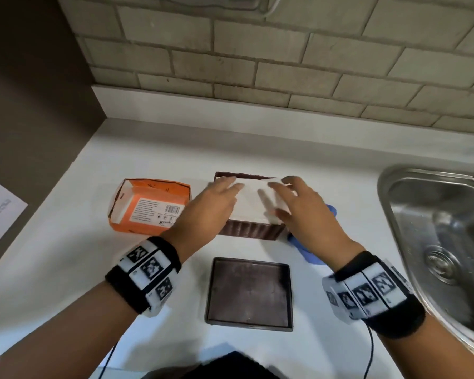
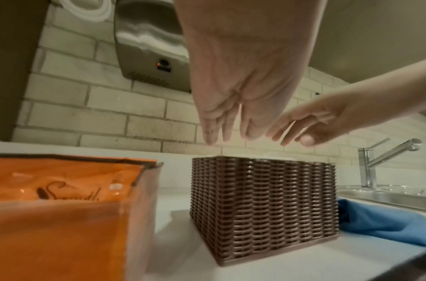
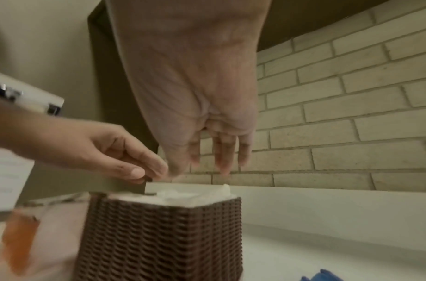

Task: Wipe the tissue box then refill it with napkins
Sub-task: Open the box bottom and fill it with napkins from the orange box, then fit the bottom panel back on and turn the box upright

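A brown woven tissue box [image 1: 251, 231] stands at the counter's middle, filled to the rim with a stack of white napkins [image 1: 251, 198]. My left hand [image 1: 222, 191] and right hand [image 1: 282, 198] are both spread over the stack with fingers straight and holding nothing. In the left wrist view the left hand [image 2: 231, 125] points down just above the box [image 2: 264, 205]. The right wrist view has the right hand [image 3: 219, 152] over the napkins [image 3: 183, 195]. Whether the fingertips touch the paper is unclear. The box's dark lid [image 1: 249, 294] lies flat on the counter in front.
An opened orange napkin pack [image 1: 148, 206] sits just left of the box. A blue cloth [image 1: 309, 250] lies against the box's right side. The steel sink [image 1: 443, 236] and its tap [image 2: 387, 157] are at the right. A brick wall runs behind, with a hand dryer [image 2: 149, 43] on it.
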A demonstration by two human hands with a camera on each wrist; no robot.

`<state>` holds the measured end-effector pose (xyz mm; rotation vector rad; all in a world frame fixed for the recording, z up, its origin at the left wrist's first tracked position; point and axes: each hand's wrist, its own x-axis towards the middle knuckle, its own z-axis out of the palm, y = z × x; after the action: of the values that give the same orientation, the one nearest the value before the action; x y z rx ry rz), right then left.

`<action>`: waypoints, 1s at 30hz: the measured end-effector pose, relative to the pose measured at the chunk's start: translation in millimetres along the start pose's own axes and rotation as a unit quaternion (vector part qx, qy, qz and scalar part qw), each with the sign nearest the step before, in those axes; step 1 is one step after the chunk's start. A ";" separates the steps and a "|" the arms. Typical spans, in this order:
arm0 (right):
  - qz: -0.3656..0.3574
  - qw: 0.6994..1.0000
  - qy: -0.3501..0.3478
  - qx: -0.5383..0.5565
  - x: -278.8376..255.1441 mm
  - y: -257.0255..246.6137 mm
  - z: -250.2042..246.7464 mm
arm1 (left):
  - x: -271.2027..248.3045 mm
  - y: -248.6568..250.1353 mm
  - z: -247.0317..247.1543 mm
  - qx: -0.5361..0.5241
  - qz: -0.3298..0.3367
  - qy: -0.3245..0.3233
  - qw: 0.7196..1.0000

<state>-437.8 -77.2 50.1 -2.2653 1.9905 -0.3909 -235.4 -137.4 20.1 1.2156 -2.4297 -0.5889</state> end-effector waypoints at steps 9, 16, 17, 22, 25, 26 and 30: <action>0.205 0.958 -0.201 0.004 -102.2 14.5 41.6 | -89.0 -4.9 19.7 0.031 -0.186 -0.170 0.967; 0.222 0.956 -0.190 0.032 -97.8 6.6 47.3 | -98.1 -3.4 35.9 0.002 -0.202 -0.199 0.959; 0.226 0.958 -0.178 0.020 -93.9 6.5 42.7 | -98.1 -4.2 36.8 0.002 -0.202 -0.199 0.959; 0.226 0.922 -0.305 0.070 -87.4 11.2 33.7 | -100.7 -1.9 37.2 0.001 -0.202 -0.190 0.961; 0.228 0.882 -0.343 0.232 -92.6 8.1 31.9 | -106.4 -0.5 33.1 -0.030 -0.208 -0.184 0.960; 0.233 0.862 -0.342 0.293 -94.9 5.5 27.7 | -108.6 1.2 29.0 -0.048 -0.209 -0.176 0.961; 0.226 0.827 -0.250 0.451 -99.2 -7.6 -9.1 | -110.8 9.4 -3.2 -0.169 -0.216 -0.116 0.955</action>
<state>-444.0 22.5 48.3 -1.1192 1.4972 -0.4785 -177.4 -42.7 13.3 1.6020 -2.1087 -1.2808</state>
